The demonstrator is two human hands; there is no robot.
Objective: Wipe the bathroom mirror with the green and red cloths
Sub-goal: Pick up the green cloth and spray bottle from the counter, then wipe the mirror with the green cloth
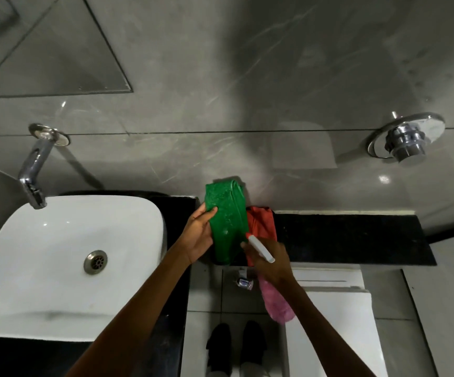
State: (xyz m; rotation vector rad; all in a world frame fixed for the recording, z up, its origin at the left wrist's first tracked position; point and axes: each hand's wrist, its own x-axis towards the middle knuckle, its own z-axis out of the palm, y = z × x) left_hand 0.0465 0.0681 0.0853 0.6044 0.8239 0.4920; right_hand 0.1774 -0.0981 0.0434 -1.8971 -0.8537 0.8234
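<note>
No brand, label or legible writing is visible on any item. The left hand is closed on the left edge of the green cloth, thumb on top, holding it up over the black bench; the cloth's lower end reaches the bench edge. The red cloth lies on the bench directly right of the green one, partly covered by it and by the right hand. That hand is wrapped around a spray bottle with a pink body and a white head with a red tip pointing at the green cloth; the trigger and the fingers on it are hidden. The mirror is cut off at the upper left. A white basin sits left, under a chrome tap. A small metallic object below the bench cannot be identified. Dark shoes show on the floor.
</note>
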